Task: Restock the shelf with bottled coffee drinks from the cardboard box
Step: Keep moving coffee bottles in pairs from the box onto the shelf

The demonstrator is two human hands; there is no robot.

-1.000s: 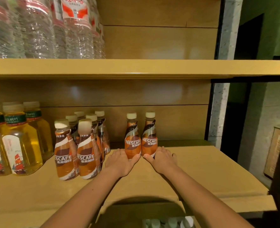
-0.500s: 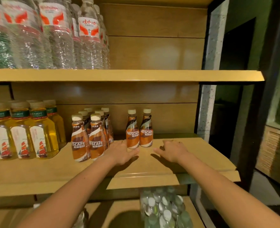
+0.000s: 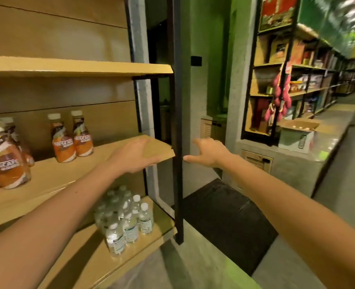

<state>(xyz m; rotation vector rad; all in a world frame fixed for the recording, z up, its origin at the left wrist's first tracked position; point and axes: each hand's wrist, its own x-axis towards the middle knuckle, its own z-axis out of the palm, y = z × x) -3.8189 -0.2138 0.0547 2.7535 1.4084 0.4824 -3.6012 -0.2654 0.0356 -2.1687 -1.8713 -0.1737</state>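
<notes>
Two bottled coffee drinks with orange labels and pale caps stand side by side on the wooden shelf. A larger cluster of the same coffee bottles stands at the far left edge. My left hand hovers empty over the shelf's right end, fingers relaxed. My right hand is in the air past the shelf's black post, fingers loosely spread, holding nothing. An open cardboard box sits on a grey ledge to the right, with pale bottle caps showing inside.
A black metal post frames the shelf's right side. Small water bottles stand on the shelf below. A dark mat lies on the floor. Stocked shelves line the aisle at right.
Both hands have left the two coffee bottles and pulled away to the right. The view has swung right, off the shelf front and toward the aisle and the cardboard box.
</notes>
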